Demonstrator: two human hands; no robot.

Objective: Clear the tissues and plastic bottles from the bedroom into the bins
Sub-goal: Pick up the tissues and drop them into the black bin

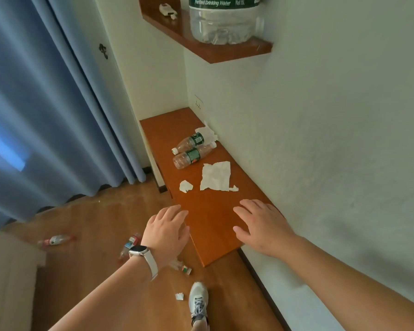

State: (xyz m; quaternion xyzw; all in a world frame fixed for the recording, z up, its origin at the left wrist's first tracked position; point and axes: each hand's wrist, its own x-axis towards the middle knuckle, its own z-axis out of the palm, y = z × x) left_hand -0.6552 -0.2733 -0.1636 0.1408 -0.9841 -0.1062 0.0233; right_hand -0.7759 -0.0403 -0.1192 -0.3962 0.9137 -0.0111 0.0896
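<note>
Nearest the camera, a grey laced shoe (198,301) stands on the wooden floor (101,220), with a small crumpled tissue scrap (179,296) just beside it. Above that, the left hand (166,232), a white-strapped watch (142,255) on its wrist, hovers palm down at the near edge of a low wooden bench (210,211), fingers spread and holding nothing. The right hand (261,225) is likewise flat and empty over the bench's near end, fingers apart.

On the floor under and left of the left arm lie several plastic bottles: a small one (183,267) near the bench's corner, one with a red and blue label (130,243) partly hidden by the wrist, and one with a red label (55,240) further left. Their writing is too blurred to read.

Further along the bench lie a small wadded tissue (185,186) and, just beside it, a flattened tissue sheet (216,176). Beyond these, two clear bottles with green labels lie on their sides, touching: the nearer bottle (193,156) and the farther bottle (189,142); the label print is not legible. A crumpled tissue (207,133) sits against the wall behind them.

High up, a wall shelf (215,52) carries a big water jug (225,20) whose green band reads "Purified Drinking Water". Blue curtains (46,103) hang at left.
</note>
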